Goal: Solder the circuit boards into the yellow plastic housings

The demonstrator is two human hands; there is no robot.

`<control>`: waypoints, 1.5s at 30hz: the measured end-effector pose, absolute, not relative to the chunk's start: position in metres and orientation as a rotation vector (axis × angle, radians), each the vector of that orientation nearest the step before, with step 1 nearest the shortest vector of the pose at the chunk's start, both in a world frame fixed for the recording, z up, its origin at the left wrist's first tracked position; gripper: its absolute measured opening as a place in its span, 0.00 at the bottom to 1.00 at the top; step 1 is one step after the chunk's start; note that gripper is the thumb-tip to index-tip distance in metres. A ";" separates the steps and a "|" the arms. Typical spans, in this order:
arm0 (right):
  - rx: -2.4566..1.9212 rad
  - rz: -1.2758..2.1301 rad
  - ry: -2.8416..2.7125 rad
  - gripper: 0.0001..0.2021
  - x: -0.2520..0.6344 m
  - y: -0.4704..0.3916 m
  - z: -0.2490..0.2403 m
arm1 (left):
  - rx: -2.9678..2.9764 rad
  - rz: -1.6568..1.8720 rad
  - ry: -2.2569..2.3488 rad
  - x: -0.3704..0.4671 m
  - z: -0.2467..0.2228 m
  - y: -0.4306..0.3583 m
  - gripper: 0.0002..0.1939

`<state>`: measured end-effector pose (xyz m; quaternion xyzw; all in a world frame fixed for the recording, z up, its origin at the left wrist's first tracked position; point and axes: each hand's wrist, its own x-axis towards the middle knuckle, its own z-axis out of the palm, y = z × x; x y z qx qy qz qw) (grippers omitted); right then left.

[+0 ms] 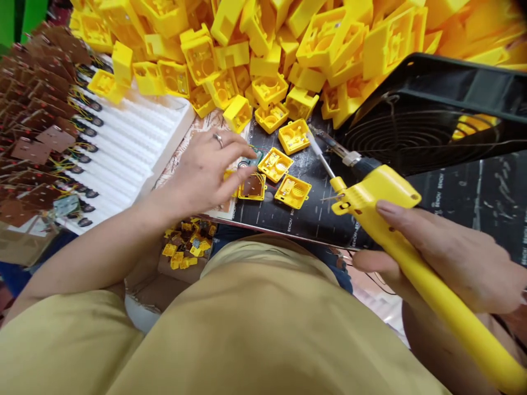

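My left hand (206, 170), with a ring on one finger, reaches over the bench edge. Its thumb and fingertips close around a small green circuit board (259, 157) with thin wires, partly hidden by the fingers. Just below the thumb lies a yellow casing with a brown circuit board (252, 187) in it. Two open yellow casing halves (275, 164) (293, 191) sit to the right, and another casing (293, 136) is above them. My right hand (444, 247) grips a yellow soldering gun (382, 189); its metal tip points up and left, apart from the casings.
Yellow casings (267, 60) are heaped across the back. A black fan (395, 126) stands at right. On the left, brown circuit boards (37, 109) with wired round parts line a white ribbed foam tray (127, 142). Below the bench, a box holds small yellow pieces (181, 258).
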<state>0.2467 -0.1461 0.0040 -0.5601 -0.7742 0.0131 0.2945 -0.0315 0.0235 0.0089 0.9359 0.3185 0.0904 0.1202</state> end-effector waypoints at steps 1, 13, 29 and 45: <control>-1.446 0.020 -2.069 0.33 0.246 -0.145 0.002 | 2.715 0.229 0.913 -0.031 0.009 0.031 0.18; -1.285 0.147 -1.914 0.09 0.195 -0.096 -0.028 | 2.878 0.109 0.687 -0.025 0.005 0.034 0.10; -1.215 0.041 -1.864 0.15 0.163 -0.073 -0.038 | 3.139 0.602 0.588 -0.040 -0.010 0.012 0.11; -1.296 -0.042 -1.732 0.18 0.168 -0.076 -0.045 | 2.181 0.634 0.780 0.001 -0.008 0.010 0.09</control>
